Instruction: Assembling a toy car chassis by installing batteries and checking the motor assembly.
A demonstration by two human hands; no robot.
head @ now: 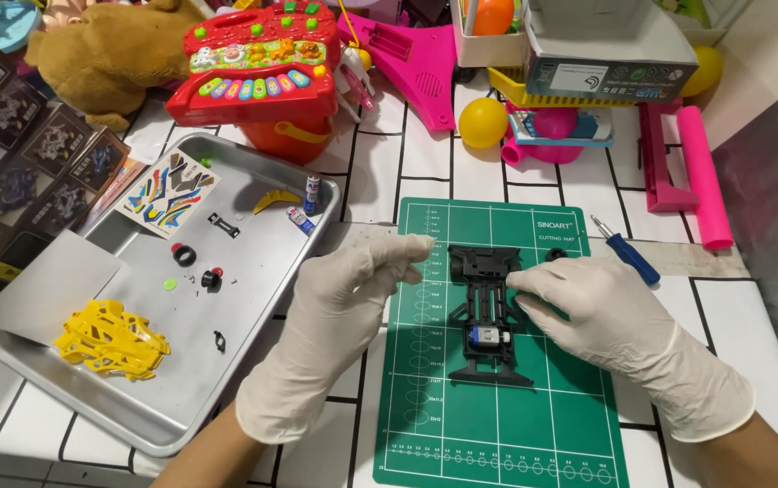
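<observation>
Both gloved hands (pixel 461 298) seemingly pinch black toy chassis (pixel 488 312), fingers curled.

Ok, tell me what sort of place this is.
Probably a home hobby or toy-building table. A green cutting mat carries a black toy car chassis that both gloved hands touch, a metal tray holds small parts, and toys such as a red toy keyboard crowd the back.

A home hobby corner: a white tiled surface (pixel 425 154) crowded with toys, such as a stuffed bear (pixel 108 54), a red toy keyboard (pixel 258 59) and a pink toy guitar (pixel 411 59), plus a green cutting mat (pixel 506 425) and metal tray (pixel 253 271) of small model parts
</observation>
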